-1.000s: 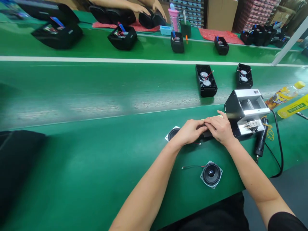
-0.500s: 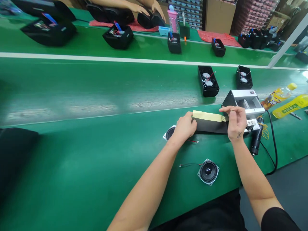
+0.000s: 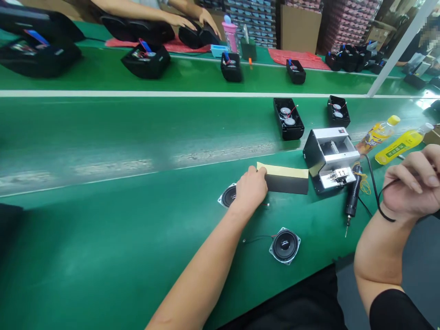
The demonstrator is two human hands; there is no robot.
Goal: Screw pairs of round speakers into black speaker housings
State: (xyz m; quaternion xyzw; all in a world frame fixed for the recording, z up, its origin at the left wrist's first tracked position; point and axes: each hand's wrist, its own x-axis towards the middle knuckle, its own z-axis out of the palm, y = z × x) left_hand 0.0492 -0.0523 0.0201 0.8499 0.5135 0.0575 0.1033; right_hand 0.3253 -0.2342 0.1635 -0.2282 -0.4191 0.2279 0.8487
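My left hand (image 3: 252, 189) grips the left end of a black sheet (image 3: 288, 184) that has a pale yellow backing strip (image 3: 285, 170) along its far edge. At the far right, my right hand (image 3: 412, 185) is raised with fingers curled around a thin black strip (image 3: 380, 210), which loops down past the wrist. One round speaker (image 3: 227, 196) lies partly hidden behind my left hand. Closer to me rests a second speaker (image 3: 284, 246) with its lead stretched leftward.
A silver-and-black tape dispenser-like machine (image 3: 332, 160) stands beside an electric screwdriver (image 3: 353, 195). Two drink bottles (image 3: 376, 136) lie behind it. Black speaker housings (image 3: 288, 120) sit on the green belt (image 3: 154, 123). Across the line, a co-worker's hands (image 3: 202, 23) touch black parts.
My right hand has moved away to the right from the sheet, with a thin black strip in it. My left hand stays on the sheet's left end. The view has shifted slightly.
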